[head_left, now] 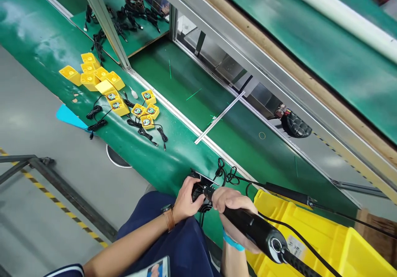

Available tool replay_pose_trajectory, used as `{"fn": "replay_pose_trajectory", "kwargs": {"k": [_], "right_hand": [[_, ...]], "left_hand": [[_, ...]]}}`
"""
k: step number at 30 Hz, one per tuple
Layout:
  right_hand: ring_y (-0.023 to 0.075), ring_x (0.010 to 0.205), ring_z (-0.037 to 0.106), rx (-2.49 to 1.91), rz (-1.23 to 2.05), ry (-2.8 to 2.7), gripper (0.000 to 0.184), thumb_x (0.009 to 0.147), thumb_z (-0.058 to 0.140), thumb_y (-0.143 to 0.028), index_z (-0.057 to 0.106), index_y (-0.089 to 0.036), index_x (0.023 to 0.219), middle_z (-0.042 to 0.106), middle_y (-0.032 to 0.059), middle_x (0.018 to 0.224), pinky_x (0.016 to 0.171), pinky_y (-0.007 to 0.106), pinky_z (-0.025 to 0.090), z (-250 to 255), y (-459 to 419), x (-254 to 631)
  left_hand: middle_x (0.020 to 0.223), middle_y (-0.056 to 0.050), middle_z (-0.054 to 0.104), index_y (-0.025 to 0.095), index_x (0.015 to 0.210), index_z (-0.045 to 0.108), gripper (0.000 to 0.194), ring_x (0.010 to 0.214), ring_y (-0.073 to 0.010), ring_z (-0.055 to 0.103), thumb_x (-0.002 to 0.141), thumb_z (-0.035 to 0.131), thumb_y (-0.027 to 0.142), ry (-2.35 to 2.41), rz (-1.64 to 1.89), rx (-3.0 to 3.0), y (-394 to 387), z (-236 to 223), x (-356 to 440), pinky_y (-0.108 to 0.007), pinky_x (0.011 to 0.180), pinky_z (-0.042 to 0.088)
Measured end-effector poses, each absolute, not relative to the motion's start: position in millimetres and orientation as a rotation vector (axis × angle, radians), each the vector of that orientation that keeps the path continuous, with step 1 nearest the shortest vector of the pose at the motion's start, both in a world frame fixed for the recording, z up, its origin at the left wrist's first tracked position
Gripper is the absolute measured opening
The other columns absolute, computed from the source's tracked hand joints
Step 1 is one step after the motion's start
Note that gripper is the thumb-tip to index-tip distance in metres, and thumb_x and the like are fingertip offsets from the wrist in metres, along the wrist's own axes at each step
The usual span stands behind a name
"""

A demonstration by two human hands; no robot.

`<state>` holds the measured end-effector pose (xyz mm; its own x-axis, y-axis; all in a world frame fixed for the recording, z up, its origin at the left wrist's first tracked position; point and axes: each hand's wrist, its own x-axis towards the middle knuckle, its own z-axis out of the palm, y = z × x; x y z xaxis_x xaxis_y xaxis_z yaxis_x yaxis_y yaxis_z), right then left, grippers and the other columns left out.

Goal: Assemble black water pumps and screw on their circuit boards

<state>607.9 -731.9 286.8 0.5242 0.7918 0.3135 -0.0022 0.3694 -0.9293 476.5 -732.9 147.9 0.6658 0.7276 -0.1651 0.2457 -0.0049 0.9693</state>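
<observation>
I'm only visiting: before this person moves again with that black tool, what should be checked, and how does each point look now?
1. Left hand on the black part: ok, fingers rest on it.
2. Right hand around the black tool: ok, wrapped about its body.
3. Tool tip meeting the part squarely: cannot tell; it points there, but the contact is too small to judge.
4. Thin cable clear of the yellow bin: cannot tell; it crosses in front of it.
5. Yellow housings away from both hands: ok, they lie farther along the bench.

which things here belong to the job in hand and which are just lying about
Probably in the job:
driver, in the right hand
black part, held by the left hand

Probably just lying about:
yellow cups
tangled cables
blue item
yellow bin
</observation>
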Motion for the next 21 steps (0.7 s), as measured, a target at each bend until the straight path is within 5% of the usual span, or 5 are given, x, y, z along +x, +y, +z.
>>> {"fn": "replay_pose_trajectory", "kwargs": {"k": [4,10,16,21], "right_hand": [[0.0157,0.046,0.052,-1.067,0.624,-0.874,0.022,0.103,0.049,-0.025,0.071,-0.024,0.104,0.053,-0.0027,0.06,0.045,0.03,0.044,283,-734,609],[0.0167,0.051,0.054,-1.125,0.625,-0.829,0.042,0.105,0.046,-0.053,0.07,-0.018,0.105,0.057,0.0006,0.065,0.048,0.032,0.044,287,-733,608],[0.0171,0.052,0.057,-1.274,0.734,-0.892,0.019,0.105,0.048,-0.028,0.064,-0.024,0.097,0.06,-0.0006,0.066,0.05,0.033,0.047,291,-740,599],[0.0161,0.049,0.051,-1.368,0.697,-0.782,0.027,0.104,0.05,-0.044,0.061,-0.025,0.09,0.054,-0.0023,0.062,0.05,0.033,0.043,295,-738,594]], "left_hand": [[0.117,-0.01,0.058,0.022,0.134,0.044,0.057,0.111,-0.0272,0.061,0.082,0.067,0.018,0.854,0.468,1.556,-736,146,477,-0.048,0.1,0.054],[0.117,-0.01,0.058,0.023,0.135,0.043,0.057,0.111,-0.0276,0.06,0.083,0.067,0.021,0.855,0.457,1.54,-738,148,477,-0.048,0.1,0.053],[0.113,-0.009,0.058,0.023,0.134,0.044,0.052,0.106,-0.027,0.06,0.085,0.064,0.022,0.855,0.453,1.527,-739,151,479,-0.046,0.095,0.054],[0.114,-0.01,0.059,0.023,0.133,0.044,0.051,0.107,-0.0284,0.06,0.086,0.064,0.024,0.864,0.454,1.549,-739,151,479,-0.048,0.096,0.054]]}}
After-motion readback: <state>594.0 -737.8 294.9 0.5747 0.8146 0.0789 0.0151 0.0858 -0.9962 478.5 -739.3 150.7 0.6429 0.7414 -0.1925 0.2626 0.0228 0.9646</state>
